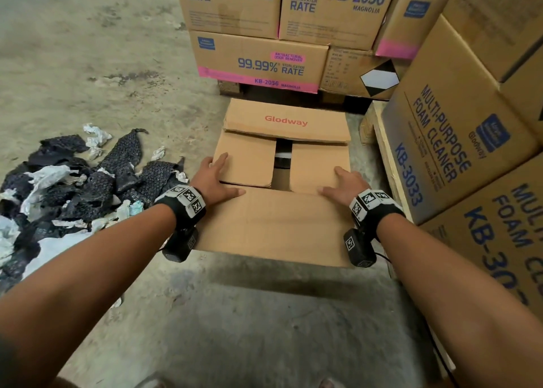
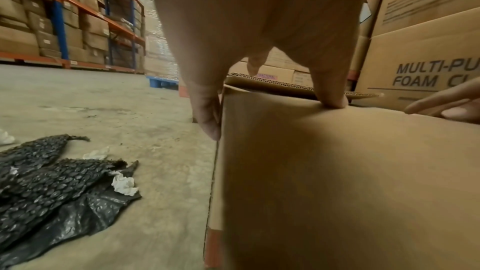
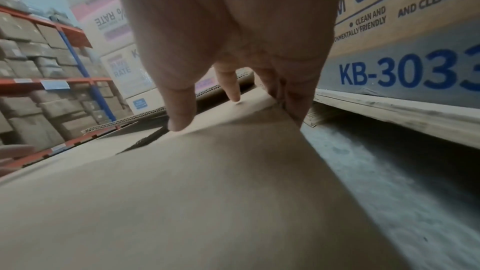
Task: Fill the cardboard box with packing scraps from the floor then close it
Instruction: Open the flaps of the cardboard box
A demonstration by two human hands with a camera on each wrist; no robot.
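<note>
Warehouse floor (image 1: 117,49), bare concrete, stained. Cardboard box (image 1: 273,226) stands on it at centre, printed "Glodway" on the far flap (image 1: 286,121), which is folded down over two side flaps; a narrow gap between those shows dark contents. Near flap lies partly closed. Left hand (image 1: 213,179) flat on the near flap's left corner, fingers straight, spread. Right hand (image 1: 345,183) flat on its right corner, likewise extended. Packing scraps (image 1: 73,187), black bubble wrap and white crumpled paper, heaped left of the box. Stacked printed cartons (image 1: 258,61) behind and right.
</note>
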